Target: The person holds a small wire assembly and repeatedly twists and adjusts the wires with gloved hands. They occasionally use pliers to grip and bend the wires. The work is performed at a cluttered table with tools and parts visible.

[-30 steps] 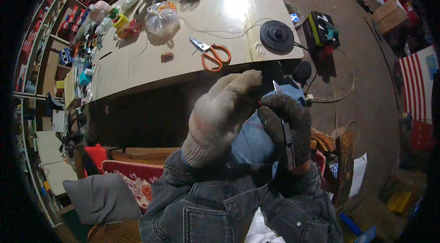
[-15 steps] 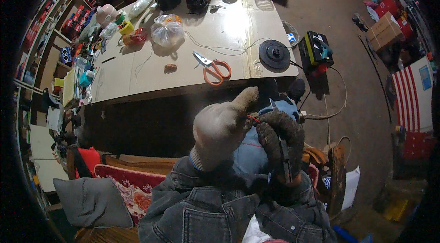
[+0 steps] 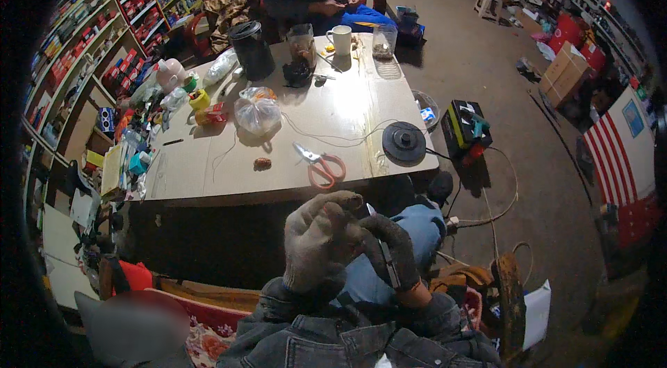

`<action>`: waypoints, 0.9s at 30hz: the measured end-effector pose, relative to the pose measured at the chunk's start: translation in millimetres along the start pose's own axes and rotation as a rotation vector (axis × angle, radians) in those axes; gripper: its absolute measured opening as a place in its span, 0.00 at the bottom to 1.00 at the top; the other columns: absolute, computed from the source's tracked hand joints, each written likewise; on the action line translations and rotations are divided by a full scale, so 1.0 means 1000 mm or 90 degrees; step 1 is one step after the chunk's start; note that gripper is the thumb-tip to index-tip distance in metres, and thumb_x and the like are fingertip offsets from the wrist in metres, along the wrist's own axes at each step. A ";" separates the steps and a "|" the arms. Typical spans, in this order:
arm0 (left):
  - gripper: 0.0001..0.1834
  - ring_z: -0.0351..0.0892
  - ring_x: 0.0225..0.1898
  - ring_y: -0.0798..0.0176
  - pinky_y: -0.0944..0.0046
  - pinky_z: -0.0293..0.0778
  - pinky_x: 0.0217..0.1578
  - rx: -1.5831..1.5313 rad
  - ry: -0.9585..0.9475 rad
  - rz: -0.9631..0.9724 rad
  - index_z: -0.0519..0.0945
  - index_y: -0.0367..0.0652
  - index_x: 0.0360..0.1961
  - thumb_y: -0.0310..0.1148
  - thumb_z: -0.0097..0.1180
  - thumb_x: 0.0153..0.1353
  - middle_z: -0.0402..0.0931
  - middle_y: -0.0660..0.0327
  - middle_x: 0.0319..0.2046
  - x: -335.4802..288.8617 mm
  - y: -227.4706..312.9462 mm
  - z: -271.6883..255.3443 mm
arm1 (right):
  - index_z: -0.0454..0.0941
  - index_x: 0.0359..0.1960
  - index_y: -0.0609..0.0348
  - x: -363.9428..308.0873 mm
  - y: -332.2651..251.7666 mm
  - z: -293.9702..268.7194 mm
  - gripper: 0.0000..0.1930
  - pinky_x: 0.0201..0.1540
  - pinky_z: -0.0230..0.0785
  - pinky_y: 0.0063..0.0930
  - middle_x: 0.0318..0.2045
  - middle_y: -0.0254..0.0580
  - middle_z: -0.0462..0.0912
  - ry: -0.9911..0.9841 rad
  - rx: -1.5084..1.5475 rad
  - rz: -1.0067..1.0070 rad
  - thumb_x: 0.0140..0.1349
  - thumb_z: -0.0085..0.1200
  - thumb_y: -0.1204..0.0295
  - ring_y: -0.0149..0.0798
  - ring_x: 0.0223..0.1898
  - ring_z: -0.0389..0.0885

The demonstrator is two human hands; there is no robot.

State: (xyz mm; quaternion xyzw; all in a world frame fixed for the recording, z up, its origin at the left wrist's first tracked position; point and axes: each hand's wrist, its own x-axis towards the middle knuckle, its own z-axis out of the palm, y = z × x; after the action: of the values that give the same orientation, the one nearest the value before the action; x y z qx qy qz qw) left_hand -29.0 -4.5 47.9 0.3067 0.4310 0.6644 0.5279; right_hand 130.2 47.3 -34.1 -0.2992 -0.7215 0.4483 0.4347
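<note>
You had packages on nearly every side. On the table (image 3: 347,111) sat a knotted clear plastic bag (image 3: 257,112) near the middle, with a small red and yellow packet (image 3: 210,115) just to its left. Along the table's left edge stood a yellow box (image 3: 111,170) on end beside a teal carton (image 3: 140,162). The shelves (image 3: 83,35) on your left carried rows of small red and blue boxes. On the floor to your right lay a brown cardboard box (image 3: 566,71), and nearer you a sign with red and white stripes and a blue corner (image 3: 620,153) leaned upright. A white sheet (image 3: 536,312) lay by your right side
</note>
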 end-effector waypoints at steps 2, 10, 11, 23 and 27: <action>0.25 0.86 0.37 0.64 0.66 0.83 0.38 0.003 0.000 0.015 0.80 0.32 0.53 0.47 0.57 0.72 0.85 0.54 0.37 -0.004 0.004 -0.002 | 0.80 0.49 0.63 0.004 0.002 -0.002 0.11 0.46 0.74 0.33 0.41 0.47 0.84 -0.004 -0.056 0.024 0.66 0.58 0.76 0.41 0.42 0.83; 0.22 0.78 0.36 0.72 0.69 0.75 0.39 0.260 -0.051 0.148 0.84 0.31 0.47 0.44 0.58 0.71 0.83 0.63 0.35 -0.007 -0.001 0.005 | 0.74 0.63 0.58 0.002 -0.029 -0.024 0.30 0.48 0.70 0.29 0.47 0.40 0.82 0.205 0.286 0.024 0.74 0.43 0.46 0.35 0.45 0.79; 0.21 0.80 0.37 0.71 0.68 0.76 0.40 0.266 -0.048 0.128 0.84 0.31 0.47 0.43 0.59 0.71 0.84 0.61 0.37 -0.008 -0.003 0.007 | 0.74 0.62 0.58 -0.001 -0.032 -0.027 0.33 0.45 0.70 0.29 0.47 0.40 0.83 0.205 0.301 0.008 0.74 0.40 0.41 0.35 0.44 0.79; 0.12 0.86 0.29 0.62 0.64 0.80 0.34 0.417 -0.111 0.262 0.86 0.35 0.40 0.36 0.61 0.68 0.86 0.54 0.29 -0.003 -0.012 0.013 | 0.77 0.55 0.65 -0.016 -0.049 -0.028 0.21 0.52 0.79 0.43 0.44 0.50 0.84 0.238 0.138 -0.119 0.70 0.58 0.61 0.42 0.41 0.85; 0.10 0.88 0.30 0.56 0.62 0.81 0.34 0.536 -0.105 0.301 0.87 0.37 0.37 0.34 0.64 0.64 0.86 0.53 0.30 -0.002 -0.010 0.013 | 0.80 0.52 0.65 -0.016 -0.049 -0.038 0.18 0.56 0.76 0.47 0.44 0.51 0.85 0.171 -0.010 -0.171 0.67 0.59 0.65 0.46 0.44 0.85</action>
State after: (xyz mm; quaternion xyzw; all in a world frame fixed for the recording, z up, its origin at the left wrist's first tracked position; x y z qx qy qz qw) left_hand -12.6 -2.3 44.6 0.6345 0.5375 0.5080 0.2248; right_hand 169.7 28.3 13.0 -0.2605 -0.6938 0.3364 0.5810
